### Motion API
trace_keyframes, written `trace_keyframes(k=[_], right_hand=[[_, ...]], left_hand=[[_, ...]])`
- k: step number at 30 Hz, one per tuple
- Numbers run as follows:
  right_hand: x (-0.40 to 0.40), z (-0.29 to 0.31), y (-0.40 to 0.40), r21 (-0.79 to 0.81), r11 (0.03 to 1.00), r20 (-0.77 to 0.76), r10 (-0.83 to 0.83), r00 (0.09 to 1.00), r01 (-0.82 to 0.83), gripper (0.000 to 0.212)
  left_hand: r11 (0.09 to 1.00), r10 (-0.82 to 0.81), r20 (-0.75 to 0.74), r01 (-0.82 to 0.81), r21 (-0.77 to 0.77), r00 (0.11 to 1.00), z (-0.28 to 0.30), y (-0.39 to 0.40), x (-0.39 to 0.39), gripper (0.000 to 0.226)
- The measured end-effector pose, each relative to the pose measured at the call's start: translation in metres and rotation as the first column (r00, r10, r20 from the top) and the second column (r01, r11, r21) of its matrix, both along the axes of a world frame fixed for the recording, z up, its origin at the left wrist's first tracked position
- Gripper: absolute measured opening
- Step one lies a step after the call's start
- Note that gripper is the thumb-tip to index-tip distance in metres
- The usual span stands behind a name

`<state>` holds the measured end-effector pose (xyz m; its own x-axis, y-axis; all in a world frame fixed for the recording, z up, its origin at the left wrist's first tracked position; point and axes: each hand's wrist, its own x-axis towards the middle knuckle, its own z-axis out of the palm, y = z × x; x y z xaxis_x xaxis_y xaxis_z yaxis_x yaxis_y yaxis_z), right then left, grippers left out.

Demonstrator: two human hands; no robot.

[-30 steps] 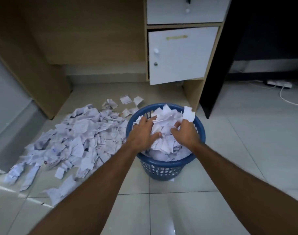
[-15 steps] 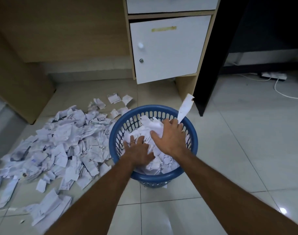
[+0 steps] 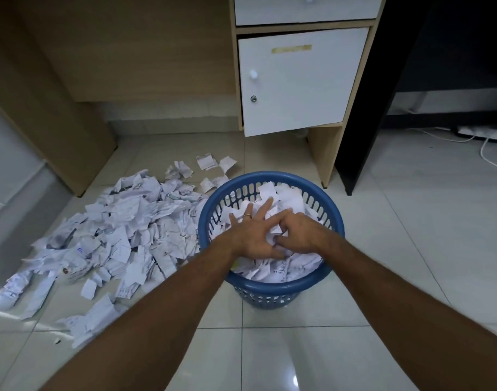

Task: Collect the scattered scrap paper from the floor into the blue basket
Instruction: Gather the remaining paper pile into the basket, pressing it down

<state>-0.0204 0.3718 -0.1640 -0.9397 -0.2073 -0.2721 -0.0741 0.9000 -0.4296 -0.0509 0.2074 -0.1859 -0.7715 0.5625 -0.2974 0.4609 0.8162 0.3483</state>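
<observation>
The blue basket (image 3: 269,287) stands on the tiled floor at centre, heaped with white scrap paper (image 3: 286,268). Both my hands are inside its rim, on top of the heap. My left hand (image 3: 251,232) lies flat with fingers spread and presses the paper down. Touching it on the right, my right hand (image 3: 301,232) has its fingers and thumb curled round a crumpled wad (image 3: 275,235). A wide pile of scattered scrap paper (image 3: 123,230) covers the floor left of the basket, with a few loose pieces (image 3: 206,162) behind it.
Behind the basket stands a wooden desk unit with a white cabinet door (image 3: 292,80), slightly ajar. A black panel (image 3: 363,108) is right of it. A power strip with white cables (image 3: 481,134) lies far right. The desk's side panel (image 3: 58,122) bounds the pile on the left.
Both hands have drawn together at the middle of the basket. The left hand now lies spread flat on the heap. The slip that stood up at the right rim has dropped in.
</observation>
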Motion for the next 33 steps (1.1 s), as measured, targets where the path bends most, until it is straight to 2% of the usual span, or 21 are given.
trace_keyframes(k=[2,3,4,6,8,9,11,13,14,16,20,22,24,26,29,31,33], right_hand=[[0.005,0.009,0.012,-0.072,0.997,0.008,0.02,1.0,-0.019,0.019],[0.005,0.009,0.017,-0.121,0.992,-0.023,-0.023,0.999,0.02,0.02],[0.006,0.009,0.022,-0.169,0.982,-0.098,-0.103,0.99,0.086,0.02],[0.002,0.004,0.024,-0.188,0.954,-0.318,-0.283,0.905,0.233,0.019],[-0.003,-0.005,0.019,-0.059,0.946,-0.466,-0.308,0.829,0.318,0.035],[-0.007,-0.012,0.016,0.045,0.944,-0.464,-0.27,0.843,0.328,0.051],[-0.015,-0.027,0.01,0.157,0.95,-0.295,-0.214,0.931,0.268,0.086],[-0.018,-0.035,0.006,0.125,0.979,-0.071,-0.154,0.985,0.162,0.107],[-0.019,-0.034,0.004,0.082,0.991,-0.001,-0.108,0.994,0.107,0.107],[-0.016,-0.03,0.004,-0.038,0.999,0.056,-0.035,0.998,0.037,0.086],[-0.024,-0.028,0.008,-0.201,0.975,0.053,-0.081,0.995,0.09,0.058],[-0.032,-0.025,0.007,-0.292,0.949,0.102,-0.091,0.991,0.117,0.052],[-0.036,-0.026,0.003,-0.297,0.951,0.101,-0.054,0.993,0.082,0.059],[-0.034,-0.019,-0.002,-0.211,0.975,0.044,-0.056,0.998,0.064,0.06],[-0.027,0.005,0.0,0.025,0.99,-0.045,-0.139,0.989,0.14,0.041],[-0.022,0.024,0.002,-0.034,0.956,-0.106,-0.293,0.95,0.291,0.028],[-0.018,0.036,-0.001,-0.205,0.9,-0.315,-0.432,0.845,0.384,0.024]], left_hand=[[0.997,0.017,0.016,-0.016,-0.07,1.0,-0.009,0.0,-0.004,0.105],[0.995,0.035,0.023,-0.032,-0.092,0.999,-0.013,0.0,-0.006,0.105],[0.993,0.049,0.03,-0.045,-0.111,0.998,-0.017,0.002,-0.007,0.105],[0.985,0.056,0.037,-0.05,-0.164,0.998,-0.023,0.005,-0.011,0.106],[0.971,0.048,0.013,-0.044,-0.234,0.999,-0.031,0.006,-0.013,0.11],[0.965,0.042,-0.001,-0.041,-0.258,0.999,-0.034,0.006,-0.014,0.111],[0.966,0.046,-0.018,-0.049,-0.252,0.999,-0.04,0.003,-0.016,0.111],[0.974,0.065,-0.004,-0.065,-0.217,0.998,-0.042,-0.001,-0.018,0.111],[0.975,0.078,0.008,-0.074,-0.209,0.997,-0.042,-0.003,-0.022,0.11],[0.973,0.09,0.012,-0.085,-0.214,0.996,-0.042,-0.005,-0.028,0.105],[0.987,0.065,0.077,-0.053,-0.15,0.995,-0.039,-0.009,-0.049,0.108],[0.999,0.029,0.073,-0.026,-0.042,0.997,-0.042,-0.017,-0.057,0.12],[0.998,0.001,0.02,-0.002,0.058,1.0,-0.048,-0.026,-0.061,0.129],[0.998,-0.029,-0.049,0.032,0.057,0.998,-0.051,-0.03,-0.059,0.126],[1.0,-0.004,-0.114,0.007,0.022,0.994,-0.045,-0.029,-0.053,0.122],[0.993,0.05,-0.126,-0.036,0.11,0.991,-0.031,-0.03,-0.045,0.12],[0.995,0.063,-0.124,-0.052,0.086,0.99,-0.016,-0.034,-0.035,0.116]])
